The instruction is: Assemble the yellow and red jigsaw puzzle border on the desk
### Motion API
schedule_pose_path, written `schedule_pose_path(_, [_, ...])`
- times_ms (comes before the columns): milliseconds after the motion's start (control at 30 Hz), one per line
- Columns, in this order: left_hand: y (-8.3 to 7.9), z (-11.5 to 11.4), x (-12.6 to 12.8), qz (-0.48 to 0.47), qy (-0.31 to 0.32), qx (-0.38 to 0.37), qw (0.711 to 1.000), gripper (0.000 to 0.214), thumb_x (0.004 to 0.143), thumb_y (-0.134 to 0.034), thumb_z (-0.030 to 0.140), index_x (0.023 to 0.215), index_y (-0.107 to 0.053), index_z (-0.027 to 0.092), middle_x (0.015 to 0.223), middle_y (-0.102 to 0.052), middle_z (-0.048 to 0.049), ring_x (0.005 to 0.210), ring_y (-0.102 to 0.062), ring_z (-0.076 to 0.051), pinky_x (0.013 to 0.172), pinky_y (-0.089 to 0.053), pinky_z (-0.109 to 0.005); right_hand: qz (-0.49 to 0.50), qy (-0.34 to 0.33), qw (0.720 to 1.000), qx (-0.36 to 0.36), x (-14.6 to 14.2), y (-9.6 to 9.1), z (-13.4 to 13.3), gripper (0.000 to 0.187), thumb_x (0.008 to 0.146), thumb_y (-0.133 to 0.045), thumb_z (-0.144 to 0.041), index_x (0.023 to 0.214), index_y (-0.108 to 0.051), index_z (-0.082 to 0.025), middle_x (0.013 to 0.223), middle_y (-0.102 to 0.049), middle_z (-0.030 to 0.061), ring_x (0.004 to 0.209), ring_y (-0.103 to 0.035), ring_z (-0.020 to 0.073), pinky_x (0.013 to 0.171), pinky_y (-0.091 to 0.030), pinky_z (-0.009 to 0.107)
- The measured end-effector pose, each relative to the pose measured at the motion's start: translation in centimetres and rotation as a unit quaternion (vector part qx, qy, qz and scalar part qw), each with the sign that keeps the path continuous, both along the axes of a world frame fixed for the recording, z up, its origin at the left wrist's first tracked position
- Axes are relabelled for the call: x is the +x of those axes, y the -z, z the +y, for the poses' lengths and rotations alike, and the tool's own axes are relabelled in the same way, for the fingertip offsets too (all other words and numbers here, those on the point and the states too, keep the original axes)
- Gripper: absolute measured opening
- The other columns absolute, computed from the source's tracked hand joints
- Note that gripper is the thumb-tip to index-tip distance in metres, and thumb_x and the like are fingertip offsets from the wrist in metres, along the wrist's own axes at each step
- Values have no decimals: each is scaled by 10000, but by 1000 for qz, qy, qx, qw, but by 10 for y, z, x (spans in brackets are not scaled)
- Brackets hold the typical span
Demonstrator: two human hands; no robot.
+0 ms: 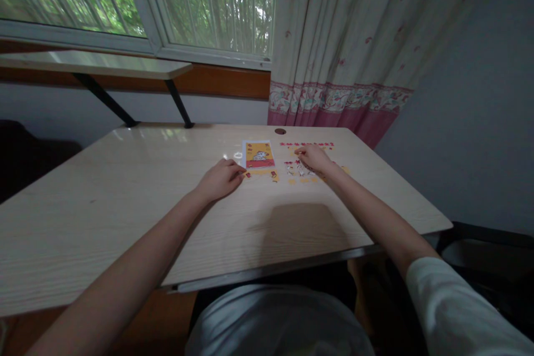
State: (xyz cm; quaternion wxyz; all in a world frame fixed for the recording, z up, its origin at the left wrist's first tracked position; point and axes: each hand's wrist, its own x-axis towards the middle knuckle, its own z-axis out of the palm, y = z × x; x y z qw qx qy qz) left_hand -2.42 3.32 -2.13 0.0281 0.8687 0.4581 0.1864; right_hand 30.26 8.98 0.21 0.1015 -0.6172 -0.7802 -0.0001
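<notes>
Shirt: a pale grey shirt (279, 320) fills the bottom edge, nearest the camera, with a pale short sleeve (454, 300) on the right arm.
Picture card: the yellow and red card (259, 151) lies flat toward the far side of the desk (125, 206), between the two hands; it has a pale border and shows a white animal figure above a red band.
Card print: small red marks sit near its upper corners, too small to read as writing.
Yellow strip: a strip (262, 176) with small red figures lies just below the card, on the near side.
Small figures: rows of red, white and yellow figures (301, 171) spread right of the card; whether they are loose pieces or part of one sheet, I cannot tell, and any lettering is too small to make out.
Left hand: the left hand (223, 179) has its fingers curled, the tips at the card's near left corner and the end of the strip; whether they pinch or merely press, I cannot tell.
Right hand: the right hand (314, 157) reaches over the figures, fingers drawn together, with a bit of orange at the tips; whether it is grasped cannot be told.
</notes>
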Motion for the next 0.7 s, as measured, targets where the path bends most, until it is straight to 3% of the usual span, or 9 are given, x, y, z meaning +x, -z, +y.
schedule_pose_path(200, [0,0,0,5,-3,-2,1000,389,903,-435,367,1056,-726,160,1002,-664,-134,961,-583,-271,910,-472,-429,-30,2,1000,-7,4,3,0,307,900,-488,-253,1033,-760,-201,1037,-744,90,979,-659,206,861,-448,268])
schedule_pose_path(367, [0,0,0,11,-2,2,1000,391,902,-429,363,1055,-726,159,994,-665,-134,934,-582,-267,889,-480,-420,-32,85,995,28,1,5,6,302,874,-538,-344,995,-749,-165,984,-741,135,947,-666,241,837,-470,310])
schedule_pose_path(467, [0,-1,0,7,-4,2,1000,388,899,-431,362,1050,-723,156,1007,-664,-134,936,-582,-267,893,-479,-423,-27,131,991,6,-1,4,11,357,860,-562,-431,971,-747,-146,968,-735,160,953,-670,252,826,-487,319])
schedule_pose_path(700, [1,0,0,5,-6,0,1000,370,893,-438,352,1050,-720,172,1014,-665,-126,955,-578,-268,900,-479,-432,-38,140,985,-94,-2,-9,27,289,762,-610,-181,991,-739,-61,932,-730,214,928,-687,265,774,-503,286])
